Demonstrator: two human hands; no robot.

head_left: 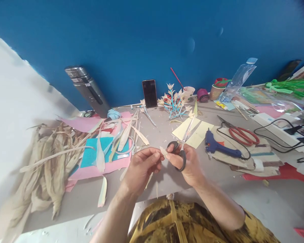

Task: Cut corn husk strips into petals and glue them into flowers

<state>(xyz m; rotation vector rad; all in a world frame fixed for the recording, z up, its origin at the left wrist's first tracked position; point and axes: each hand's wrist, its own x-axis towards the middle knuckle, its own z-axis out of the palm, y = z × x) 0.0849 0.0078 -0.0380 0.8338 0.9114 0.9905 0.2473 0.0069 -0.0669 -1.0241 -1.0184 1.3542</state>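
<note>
Between my hands is a small pale petal-shaped piece, which looks cut from dried husk. My left hand pinches its lower left side. My right hand has black-handled scissors hooked on its fingers, blades pointing up and away from me. The right thumb and a fingertip also touch the pale piece. Behind the scissors lie pale yellow paper sheets. Farther back stands a cluster of husk flowers on blue stems, and a single flower stem lies to its left.
Dried husks hang over the table's left edge, beside pink and blue sheets. A flask and a phone lean on the blue wall. At right are a blue glue gun, red-handled scissors, a plastic bottle and a power strip.
</note>
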